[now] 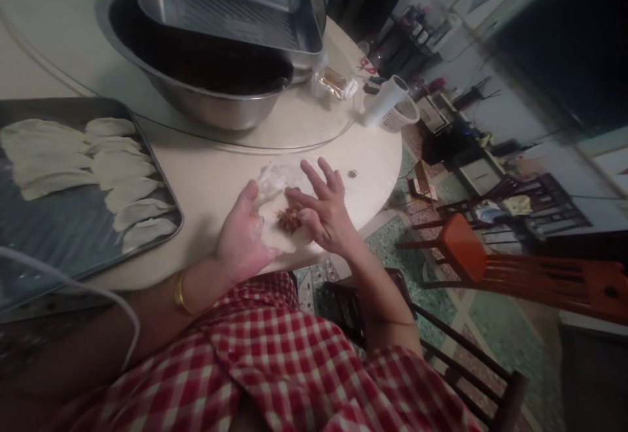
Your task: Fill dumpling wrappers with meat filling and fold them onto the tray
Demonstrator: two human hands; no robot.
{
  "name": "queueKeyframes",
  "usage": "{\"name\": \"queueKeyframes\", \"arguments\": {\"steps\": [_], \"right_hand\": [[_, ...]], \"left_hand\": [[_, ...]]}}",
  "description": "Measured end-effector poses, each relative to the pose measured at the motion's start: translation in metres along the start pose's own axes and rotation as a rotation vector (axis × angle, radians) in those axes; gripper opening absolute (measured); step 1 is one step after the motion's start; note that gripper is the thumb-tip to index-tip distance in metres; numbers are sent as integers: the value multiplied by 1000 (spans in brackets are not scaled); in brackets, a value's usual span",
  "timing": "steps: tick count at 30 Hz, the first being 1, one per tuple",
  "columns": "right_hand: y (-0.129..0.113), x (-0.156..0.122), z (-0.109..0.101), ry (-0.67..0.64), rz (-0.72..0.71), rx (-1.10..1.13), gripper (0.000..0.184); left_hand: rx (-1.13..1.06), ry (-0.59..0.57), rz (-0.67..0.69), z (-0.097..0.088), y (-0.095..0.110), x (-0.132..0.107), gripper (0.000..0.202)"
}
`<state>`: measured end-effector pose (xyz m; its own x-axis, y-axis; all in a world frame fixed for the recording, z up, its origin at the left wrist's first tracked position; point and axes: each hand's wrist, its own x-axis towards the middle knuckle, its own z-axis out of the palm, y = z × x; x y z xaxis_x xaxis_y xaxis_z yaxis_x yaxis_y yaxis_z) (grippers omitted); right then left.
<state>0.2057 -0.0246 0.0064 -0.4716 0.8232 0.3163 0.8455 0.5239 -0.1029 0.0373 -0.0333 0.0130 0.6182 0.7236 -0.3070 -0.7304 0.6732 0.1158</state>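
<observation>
A tray (59, 249) of folded dumplings (122, 173) lies left on the bench (210, 177). At the bench edge the left hand (243, 235) cups a dough wrapper (284, 242) with filling (289, 220) at its centre. The right hand (326, 213) has its grip wide, fingertips on the filling.

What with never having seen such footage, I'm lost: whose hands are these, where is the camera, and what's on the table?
There is one picture, from a camera on the person's head, looking down at their own bare hands. The left hand touches the edge of a round wrapper on the table; the right hand, fingers spread, touches the filling heaped on it. Left of them a tray holds folded dumplings. Behind stands a steel bowl with a pan on top.
</observation>
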Motion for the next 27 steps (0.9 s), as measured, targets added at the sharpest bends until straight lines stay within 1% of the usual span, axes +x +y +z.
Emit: {"name": "queueKeyframes", "arguments": {"steps": [3,7,9,12,15,17,19,21,23,25,27], "right_hand": [[-5,7,-2,-34,-63,-9,48],[-19,13,-3,-53,-186,-54,52],[-26,13,-2,-37,-218,-78,56],[-34,11,2,22,-229,-109,61],[-40,6,5,63,-236,-131,63],[-43,1,7,78,-262,-130,62],[-46,-3,9,105,-257,-133,64],[-50,-7,12,110,-209,-144,68],[-53,-11,15,83,-161,-156,73],[-56,-15,18,82,-172,-161,74],[-59,-19,19,114,-215,-171,72]], "left_hand": [[-30,-10,-1,-1,1,1,59],[-41,-98,-33,-5,5,2,64],[-37,-121,-40,-6,7,1,69],[-50,-118,-26,-7,8,0,72],[-89,-130,-64,-6,10,-3,73],[-121,-125,-81,-5,12,-4,74],[-135,-108,-59,-6,14,-3,71],[-130,-98,-35,-5,16,-3,69],[-122,-96,-31,-4,17,-3,71],[-115,-68,-26,-2,17,-3,73],[-107,-18,1,-1,17,-4,73]]}}
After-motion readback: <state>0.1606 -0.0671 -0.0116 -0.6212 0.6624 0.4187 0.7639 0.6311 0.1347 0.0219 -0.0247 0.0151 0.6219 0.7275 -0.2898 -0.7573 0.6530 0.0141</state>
